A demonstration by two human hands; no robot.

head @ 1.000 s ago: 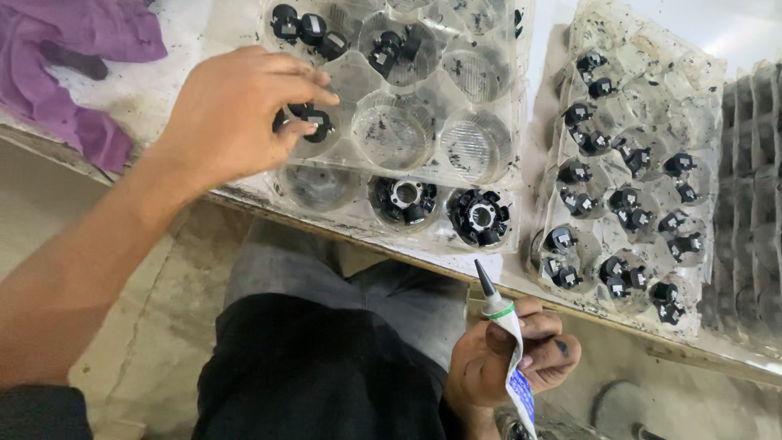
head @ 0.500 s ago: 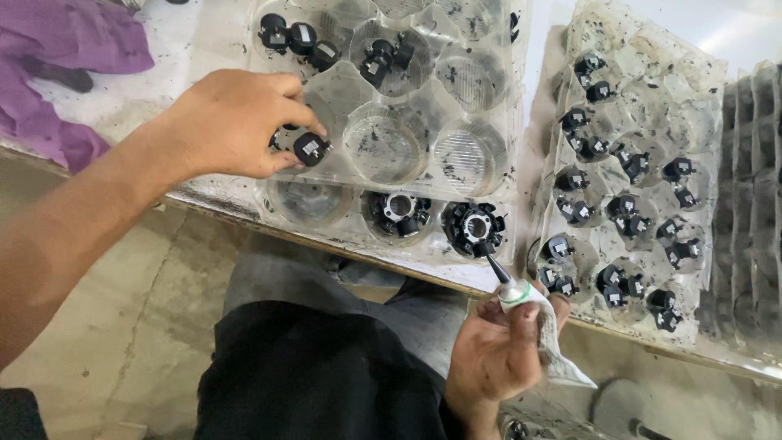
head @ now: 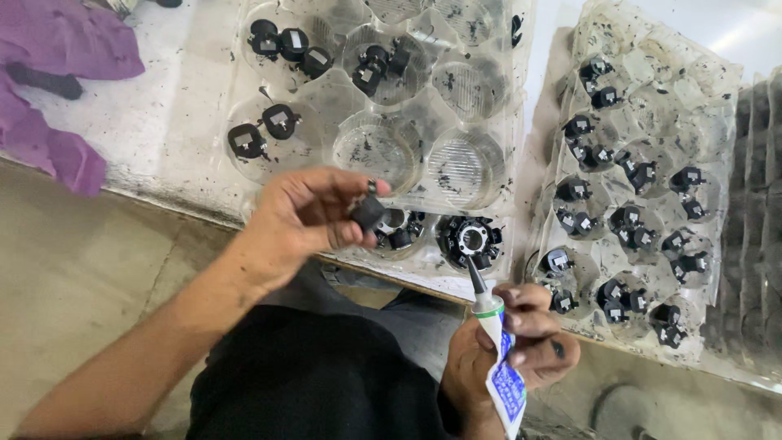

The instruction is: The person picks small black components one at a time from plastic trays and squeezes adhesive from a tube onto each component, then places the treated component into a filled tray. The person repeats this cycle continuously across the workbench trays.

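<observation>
My left hand (head: 314, 213) pinches a small black plastic part (head: 368, 212) between thumb and fingers, just in front of the near edge of a clear plastic cup tray (head: 383, 147). My right hand (head: 521, 346) grips a white-and-blue glue tube (head: 498, 358), its dark nozzle (head: 475, 277) pointing up toward the held part, a short gap away. Two black parts (head: 262, 132) lie in a cup of the tray left of my left hand. A ring of black parts (head: 471, 239) sits in the near cup by the nozzle.
A second clear tray (head: 652, 81) with several small black parts stands to the right. A purple cloth (head: 57, 73) lies at the table's far left. Dark stacked trays (head: 753, 204) line the right edge. My lap in dark clothing (head: 309, 375) is below the table edge.
My left hand lifted a black part out of a tray cup and drew it back toward me. My right hand raised the glue tube so the nozzle comes near the part.
</observation>
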